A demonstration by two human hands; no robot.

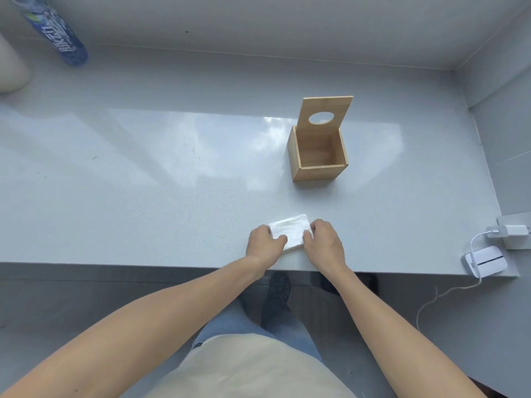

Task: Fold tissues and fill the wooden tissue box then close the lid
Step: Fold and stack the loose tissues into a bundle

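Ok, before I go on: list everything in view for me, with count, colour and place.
counter: one, pale grey, fills the middle of the view.
wooden tissue box: one, light wood, right of centre, looks empty.
lid: one, light wood with an oval hole, standing open at the box's back.
tissue: one, white, folded, near the front edge.
bottle: one, blue label, far left.
charger: one, white, right edge.
white device: one, cabled, front right corner.
left hand: on the tissue's left end.
right hand: on its right end.
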